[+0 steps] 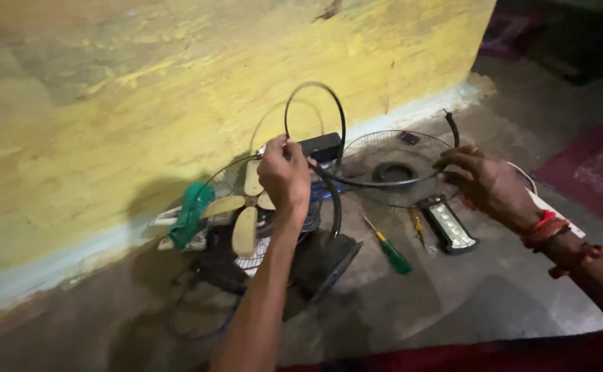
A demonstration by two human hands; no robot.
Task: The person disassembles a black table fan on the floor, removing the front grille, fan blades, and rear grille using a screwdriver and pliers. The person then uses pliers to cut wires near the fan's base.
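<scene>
At mid-frame the left hand is gripping the black cable while the right hand is pinching the wire guard, steadying both above the fan.

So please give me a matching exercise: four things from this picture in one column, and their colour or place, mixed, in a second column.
Things:
1. screwdriver
2. fan blades
3. wire fan guard
4. black cable

Descriptions:
A. cream coloured
B. held by both hands
C. green handle, lying on the floor
D. round, on the floor beside the wall

Pairs: 1-C, 2-A, 3-D, 4-B
</scene>
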